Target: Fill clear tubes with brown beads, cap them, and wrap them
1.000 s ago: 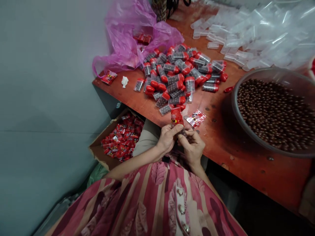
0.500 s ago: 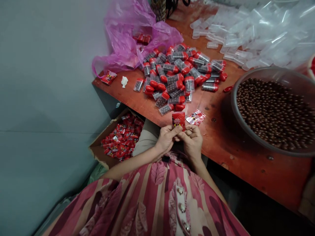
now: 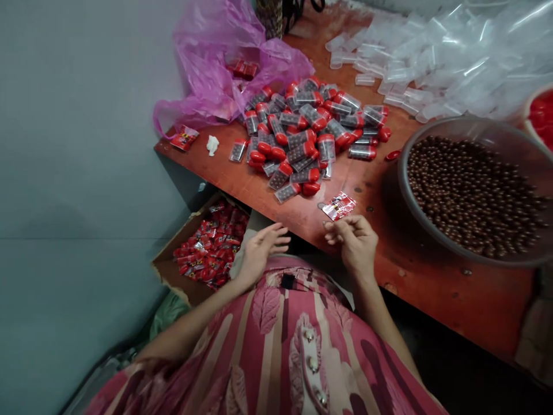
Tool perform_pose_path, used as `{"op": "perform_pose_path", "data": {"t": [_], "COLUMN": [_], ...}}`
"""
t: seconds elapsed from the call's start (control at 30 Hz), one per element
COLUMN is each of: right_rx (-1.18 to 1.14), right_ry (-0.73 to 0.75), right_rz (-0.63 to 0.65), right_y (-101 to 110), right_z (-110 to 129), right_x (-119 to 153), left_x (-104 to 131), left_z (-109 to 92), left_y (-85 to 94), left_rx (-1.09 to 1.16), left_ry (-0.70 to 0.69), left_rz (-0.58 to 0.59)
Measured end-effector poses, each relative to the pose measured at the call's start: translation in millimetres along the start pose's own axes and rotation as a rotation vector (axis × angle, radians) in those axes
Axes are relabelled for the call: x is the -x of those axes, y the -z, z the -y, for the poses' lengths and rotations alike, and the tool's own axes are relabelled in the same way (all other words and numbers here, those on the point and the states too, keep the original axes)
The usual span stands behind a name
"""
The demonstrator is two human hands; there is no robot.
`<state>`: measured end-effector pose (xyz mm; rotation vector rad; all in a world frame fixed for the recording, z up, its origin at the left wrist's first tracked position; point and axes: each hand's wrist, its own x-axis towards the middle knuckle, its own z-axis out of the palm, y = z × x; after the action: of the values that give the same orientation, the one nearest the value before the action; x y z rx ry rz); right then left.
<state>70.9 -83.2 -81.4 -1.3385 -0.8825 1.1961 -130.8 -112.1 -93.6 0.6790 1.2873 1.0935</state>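
My left hand (image 3: 262,252) is over my lap near the table edge, fingers apart, holding nothing. Just past the table's front edge is my right hand (image 3: 355,241), its fingers curled and the thumb near the index finger; whether something small is between them I cannot make out. Beyond its fingertips a shiny red wrapper (image 3: 340,206) lies on the table. Behind that is a heap of clear tubes with red caps (image 3: 302,129), filled with dark balls. A cardboard box (image 3: 164,268) at lower left holds many small red packets (image 3: 211,245).
A large bowl (image 3: 404,178) of brown balls stands on the red table (image 3: 458,305) at right. Clear empty tubes (image 3: 401,69) lie at the back right, beside a tub of red pieces (image 3: 542,118). A pink plastic bag (image 3: 216,63) sits at the back left.
The red packet that both hands held is no longer in them. My left hand has moved left and opened; my right hand has moved right, toward the wrapper.
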Motion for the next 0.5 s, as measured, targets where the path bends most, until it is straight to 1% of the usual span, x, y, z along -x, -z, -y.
{"op": "perform_pose_path", "data": {"t": [0.03, 0.07, 0.1, 0.13, 0.17, 0.2, 0.23, 0.3, 0.37, 0.5], "right_rx": [0.008, 0.015, 0.022, 0.031, 0.042, 0.052, 0.058, 0.063, 0.058, 0.094], "right_ry": [0.016, 0.028, 0.037, 0.048, 0.058, 0.066, 0.069, 0.061, 0.044, 0.044], "right_rz": [-0.027, -0.048, -0.061, -0.071, -0.084, -0.1, -0.115, -0.143, -0.151, -0.154], "right_y": [4.1, 7.5, 10.1, 12.4, 14.6, 16.8, 19.1, 24.2, 29.1, 34.3], "right_z": [1.5, 2.7, 3.6, 4.1, 3.9, 3.2, 2.0, -0.7, -2.5, -1.0], "right_x": [-2.7, -5.0, -6.6, -7.7, -8.4, -8.7, -8.8, -9.0, -9.8, -15.8], "left_x": [-7.8, -17.6, -28.9, -40.6, -52.1, -62.4, -71.0, -82.7, -87.9, -91.0], "left_z": [-1.8, -4.0, -6.0, -7.2, -7.2, -6.0, -3.6, 3.6, 11.1, 18.2], "left_y": [-11.5, -25.0, -39.6, -53.9, -67.1, -78.5, -87.4, -97.6, -99.6, -95.5], "left_rx": [-0.204, -0.416, -0.595, -0.761, -0.917, -1.069, -1.204, -1.376, -1.437, -1.392], "left_ry": [-0.179, -0.409, -0.62, -0.771, -0.875, -0.947, -0.971, -0.999, -1.027, -1.093], "left_rz": [0.102, 0.211, 0.293, 0.344, 0.35, 0.344, 0.315, 0.275, 0.248, 0.204]}}
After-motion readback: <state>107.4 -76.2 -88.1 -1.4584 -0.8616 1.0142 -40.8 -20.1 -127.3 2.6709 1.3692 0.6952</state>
